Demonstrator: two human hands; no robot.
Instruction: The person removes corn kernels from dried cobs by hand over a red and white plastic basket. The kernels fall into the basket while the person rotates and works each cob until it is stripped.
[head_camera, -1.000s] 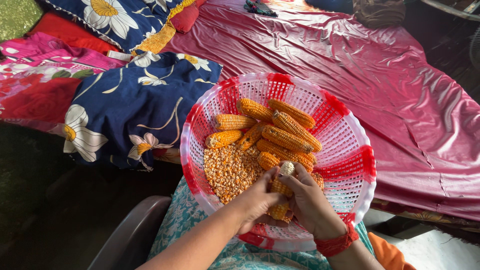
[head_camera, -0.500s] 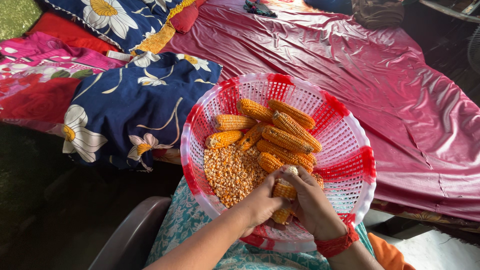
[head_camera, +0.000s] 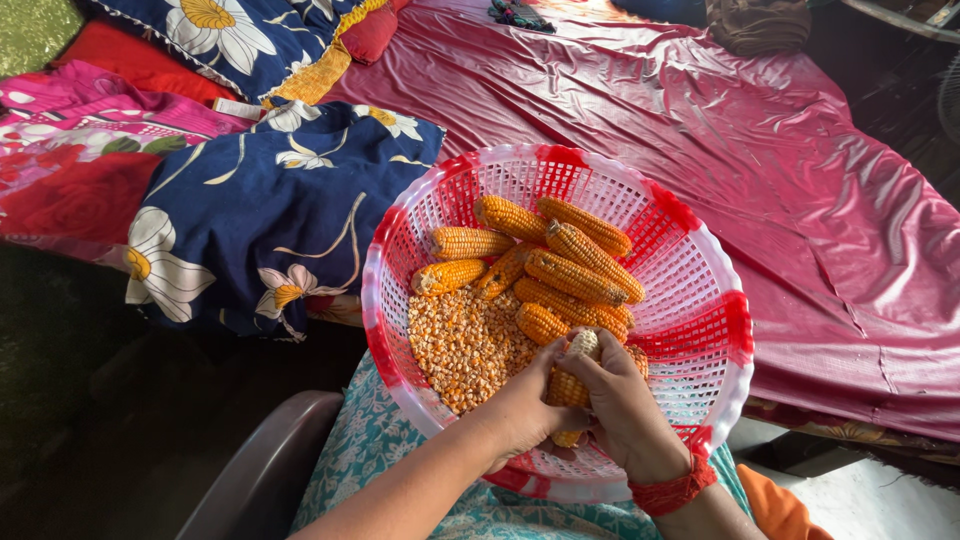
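both hands, left (head_camera: 520, 405) and right (head_camera: 622, 405), fingers closed round a stiff, light cob (head_camera: 572, 380) over the near rim of the basket (head_camera: 700, 250), kernels (head_camera: 460, 345) loose to the left

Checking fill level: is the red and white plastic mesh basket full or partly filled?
Partly filled. The red and white plastic mesh basket holds whole orange corn cobs and loose yellow kernels; bare mesh shows on its right.

Head-worn view looked steeply down from close above the lap; basket (head_camera: 700, 260) filled the centre, hands entered from 6 o'clock, red sheet (head_camera: 800, 150) stretched toward 1 o'clock.
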